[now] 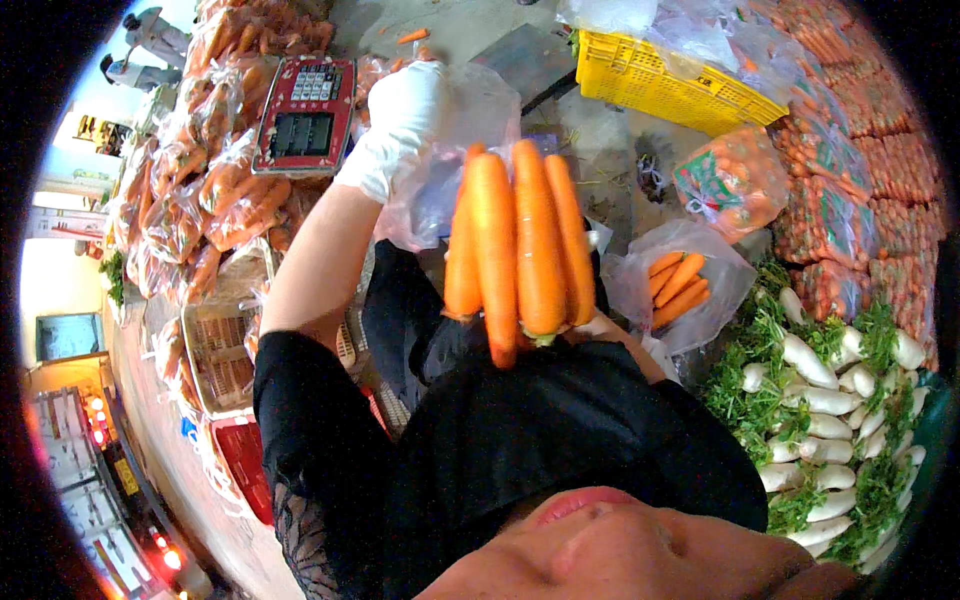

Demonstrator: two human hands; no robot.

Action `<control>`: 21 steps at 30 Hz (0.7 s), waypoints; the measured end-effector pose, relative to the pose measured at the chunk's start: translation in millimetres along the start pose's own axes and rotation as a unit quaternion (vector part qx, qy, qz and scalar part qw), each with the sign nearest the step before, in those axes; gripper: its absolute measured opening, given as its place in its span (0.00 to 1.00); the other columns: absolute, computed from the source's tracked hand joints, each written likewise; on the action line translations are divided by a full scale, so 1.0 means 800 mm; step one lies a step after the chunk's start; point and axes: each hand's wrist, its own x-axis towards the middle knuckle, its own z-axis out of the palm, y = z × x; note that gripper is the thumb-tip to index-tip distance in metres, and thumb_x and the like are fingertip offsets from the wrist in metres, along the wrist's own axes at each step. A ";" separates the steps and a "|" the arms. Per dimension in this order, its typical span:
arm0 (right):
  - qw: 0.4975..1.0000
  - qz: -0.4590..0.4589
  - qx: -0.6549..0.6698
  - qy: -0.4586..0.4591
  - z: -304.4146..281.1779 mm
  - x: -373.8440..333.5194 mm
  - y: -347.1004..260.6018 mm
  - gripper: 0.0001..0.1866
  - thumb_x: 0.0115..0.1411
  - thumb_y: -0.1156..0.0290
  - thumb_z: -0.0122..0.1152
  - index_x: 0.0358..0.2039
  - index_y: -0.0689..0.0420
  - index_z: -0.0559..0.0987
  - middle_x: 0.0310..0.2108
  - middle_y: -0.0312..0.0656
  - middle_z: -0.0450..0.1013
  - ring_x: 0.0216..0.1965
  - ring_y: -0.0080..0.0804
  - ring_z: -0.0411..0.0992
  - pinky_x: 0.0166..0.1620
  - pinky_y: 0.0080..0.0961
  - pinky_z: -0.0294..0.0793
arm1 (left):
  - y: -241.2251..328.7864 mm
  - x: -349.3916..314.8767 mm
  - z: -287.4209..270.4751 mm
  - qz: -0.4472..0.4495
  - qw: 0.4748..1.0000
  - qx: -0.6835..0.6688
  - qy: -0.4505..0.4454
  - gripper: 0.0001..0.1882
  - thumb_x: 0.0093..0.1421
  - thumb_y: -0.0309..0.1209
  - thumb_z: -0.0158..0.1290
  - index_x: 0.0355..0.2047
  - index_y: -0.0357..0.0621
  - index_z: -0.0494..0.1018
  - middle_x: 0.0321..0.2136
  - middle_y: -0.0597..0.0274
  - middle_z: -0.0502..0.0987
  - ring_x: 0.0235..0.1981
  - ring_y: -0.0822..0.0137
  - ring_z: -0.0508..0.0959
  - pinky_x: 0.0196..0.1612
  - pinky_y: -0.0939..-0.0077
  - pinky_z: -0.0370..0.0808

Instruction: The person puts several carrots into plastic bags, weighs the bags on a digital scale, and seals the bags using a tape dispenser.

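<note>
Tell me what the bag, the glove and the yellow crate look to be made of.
Bag: thin clear plastic film, glossy; it crinkles and the ground shows through. Glove on the left hand: white, matte, probably knit fabric; weave too blurred to confirm. Crate: rigid moulded plastic, bright yellow, with lattice walls. The right hand, mostly hidden, holds the carrots.

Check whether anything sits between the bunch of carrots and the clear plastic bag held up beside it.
Nothing visible does. The carrots stand upright in the right hand, right against the clear plastic bag that the gloved left hand holds up; whether the bag's mouth is open cannot be told.
</note>
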 end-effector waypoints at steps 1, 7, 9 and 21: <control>0.999 -0.024 -0.036 0.007 0.009 0.005 -0.005 0.19 0.66 0.65 0.47 0.53 0.62 0.68 0.48 0.46 0.71 0.50 0.38 0.71 0.52 0.32 0.74 | 0.008 -0.010 -0.014 0.022 0.999 -0.009 0.023 0.11 0.60 0.34 0.47 0.32 0.44 0.78 0.25 0.50 0.80 0.27 0.51 0.82 0.28 0.58 0.78; 0.998 -0.018 -0.049 0.047 0.053 -0.030 0.030 0.18 0.66 0.67 0.47 0.52 0.62 0.68 0.47 0.46 0.71 0.50 0.38 0.70 0.51 0.31 0.74 | 0.040 -0.163 -0.088 0.079 0.996 -0.045 0.023 0.16 0.55 0.30 0.55 0.46 0.47 0.73 0.28 0.55 0.75 0.19 0.54 0.78 0.21 0.62 0.74; 0.953 0.153 0.260 -0.020 0.077 -0.058 0.065 0.23 0.70 0.58 0.44 0.60 0.56 0.63 0.55 0.40 0.67 0.57 0.32 0.65 0.60 0.31 0.66 | 0.043 -0.226 -0.089 0.060 0.994 -0.091 0.001 0.26 0.54 0.31 0.56 0.55 0.48 0.68 0.34 0.54 0.75 0.19 0.55 0.78 0.20 0.64 0.74; 0.627 0.308 0.663 0.268 0.131 -0.018 0.224 0.32 0.64 0.43 0.47 0.60 0.51 0.64 0.54 0.39 0.67 0.56 0.39 0.66 0.60 0.40 0.66 | 0.028 -0.289 0.046 -0.074 0.796 -0.601 -0.019 0.14 0.67 0.37 0.48 0.31 0.41 0.74 0.27 0.59 0.74 0.30 0.66 0.73 0.35 0.73 0.70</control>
